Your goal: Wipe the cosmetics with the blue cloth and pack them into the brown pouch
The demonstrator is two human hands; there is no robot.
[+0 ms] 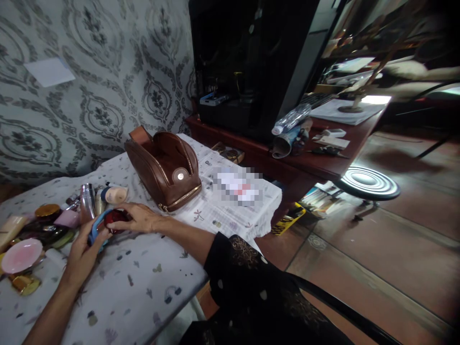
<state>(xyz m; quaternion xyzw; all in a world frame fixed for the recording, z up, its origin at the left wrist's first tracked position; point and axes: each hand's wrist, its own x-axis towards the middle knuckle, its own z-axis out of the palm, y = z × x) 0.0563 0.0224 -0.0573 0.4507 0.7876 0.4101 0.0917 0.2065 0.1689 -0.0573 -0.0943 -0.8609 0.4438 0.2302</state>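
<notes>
Both hands meet over the left part of the table. My right hand [138, 218] is closed round a small glossy dark red container [117, 219], whose exact kind I cannot make out. A blue cloth [96, 229] is gripped in my left hand [84, 249], pressed against the red container's side. Just beyond the hands are a silver cylindrical bottle [86, 199] and a cream bottle with a dark blue band [117, 194]. An unzipped brown leather toiletry bag [161, 170] sits upright behind my right hand, its inside partly visible.
Several cosmetics crowd the left side, among them a pink-lidded jar [22, 255] and an amber-lidded jar [47, 211]. The printed cloth [151, 287] covers the table. To the right stand a dark wooden cabinet [323, 165] and a round stool [370, 183].
</notes>
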